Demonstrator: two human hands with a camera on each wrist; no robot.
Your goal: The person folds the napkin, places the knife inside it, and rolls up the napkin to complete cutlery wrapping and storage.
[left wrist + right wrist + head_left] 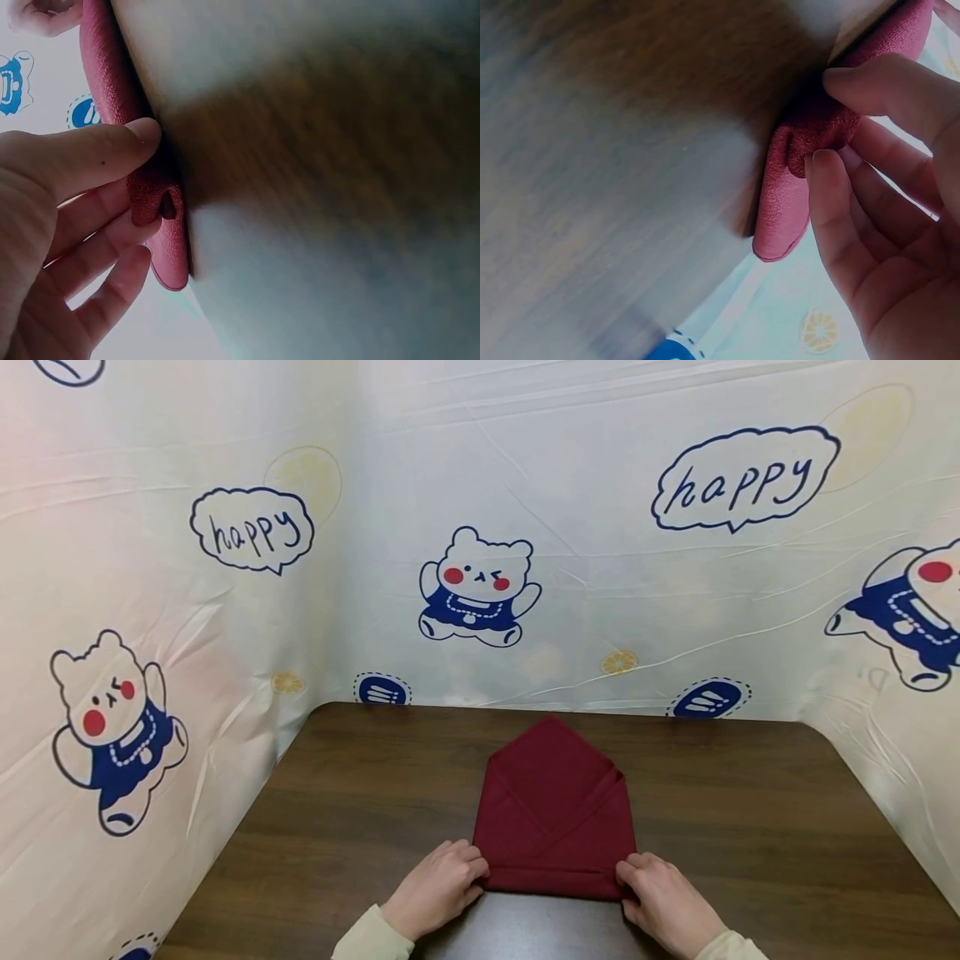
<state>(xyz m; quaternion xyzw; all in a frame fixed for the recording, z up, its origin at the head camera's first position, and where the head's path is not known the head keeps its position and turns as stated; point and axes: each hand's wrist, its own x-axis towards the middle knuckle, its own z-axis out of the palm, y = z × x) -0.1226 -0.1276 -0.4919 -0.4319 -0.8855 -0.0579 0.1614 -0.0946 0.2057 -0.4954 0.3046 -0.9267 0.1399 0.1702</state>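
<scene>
A dark red cloth napkin [555, 810] lies folded on the table, its far end a point and its near edge turned up in a narrow band. My left hand [444, 887] pinches the near left corner of that band between thumb and fingers. At the near right corner my right hand [663, 897] holds the band the same way. In the left wrist view the thumb presses the rolled cloth [169, 225] from the near side, with fingers behind it. The right wrist view shows the rolled end of the cloth [780, 202] between thumb and curled fingers.
The brown wooden table [360, 785] extends around the napkin on all sides. A pale curtain [585, 602] printed with bears and "happy" bubbles hangs along the table's back and both sides.
</scene>
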